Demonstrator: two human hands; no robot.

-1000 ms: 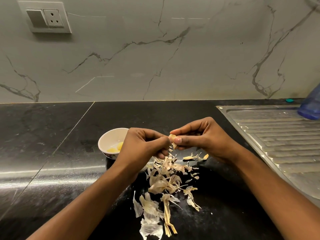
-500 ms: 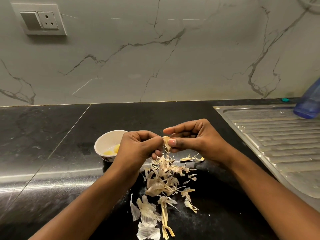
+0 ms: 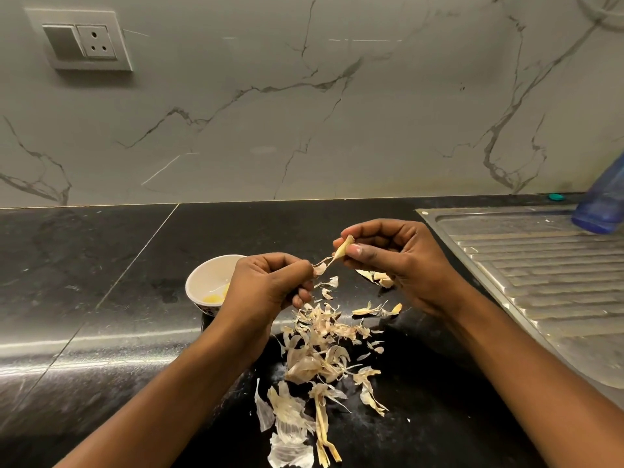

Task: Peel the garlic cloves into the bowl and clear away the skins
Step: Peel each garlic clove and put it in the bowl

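Observation:
My right hand (image 3: 401, 265) pinches a pale garlic clove (image 3: 344, 247) between thumb and fingers, above the black counter. A thin strip of skin (image 3: 322, 265) stretches from the clove down to my left hand (image 3: 266, 292), which pinches its other end. Behind my left hand stands a small white bowl (image 3: 206, 278) with yellowish peeled garlic (image 3: 216, 297) inside, partly hidden by that hand. A heap of dry garlic skins (image 3: 317, 352) lies on the counter below both hands, with more skins (image 3: 290, 420) nearer to me.
A steel sink drainboard (image 3: 540, 282) fills the right side, with a blue plastic bottle (image 3: 604, 204) at its far end. The marble wall carries a switch and socket plate (image 3: 84, 40). A few unpeeled pieces (image 3: 378, 309) lie under my right hand.
My hands have drawn apart: the right one lifted the clove up and right, and a strip of skin now stretches between it and the left hand.

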